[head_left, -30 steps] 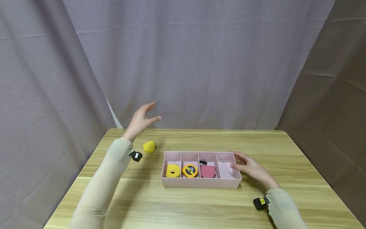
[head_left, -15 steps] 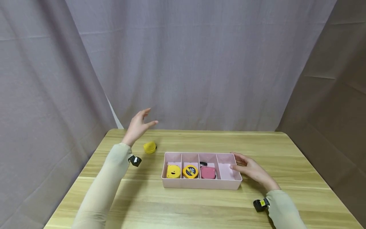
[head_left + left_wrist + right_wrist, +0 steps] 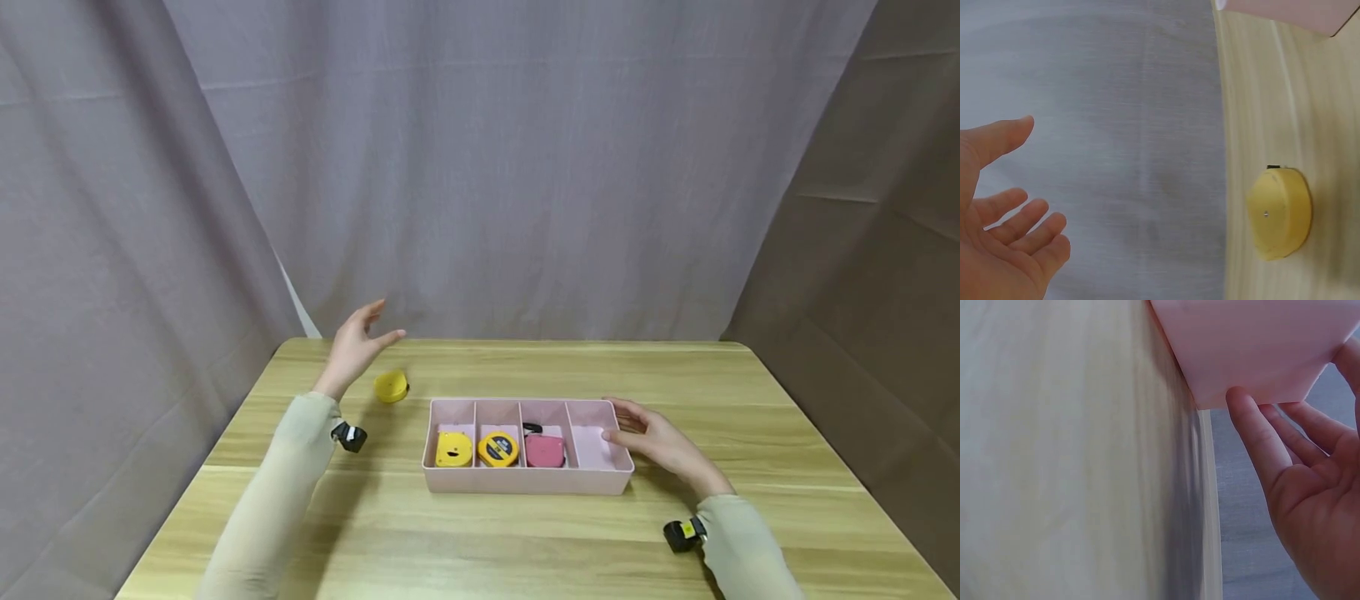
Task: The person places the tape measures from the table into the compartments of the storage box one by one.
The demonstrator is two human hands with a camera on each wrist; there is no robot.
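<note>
A pink divided tray (image 3: pixel 525 482) stands mid-table; its three left compartments hold a yellow tape measure (image 3: pixel 453 449), a yellow one with a blue label (image 3: pixel 498 447) and a red one (image 3: pixel 545 450). The rightmost compartment holds nothing. My right hand (image 3: pixel 645 442) rests against the tray's right end (image 3: pixel 1260 356) with straight fingers, the thumb (image 3: pixel 1254 434) on its wall. Another yellow tape measure (image 3: pixel 392 386) (image 3: pixel 1280 212) lies on the table left of the tray. My left hand (image 3: pixel 358 343) (image 3: pixel 1004 212) hovers open in the air just left of and above it, holding nothing.
The wooden table (image 3: pixel 525 542) is backed by grey curtains (image 3: pixel 487 167) at the rear and left, and a brown one at the right. Small black wrist cameras (image 3: pixel 349 436) sit on both sleeves.
My left hand has come down and slightly back toward the loose yellow tape measure. The right hand and the tray have stayed put.
</note>
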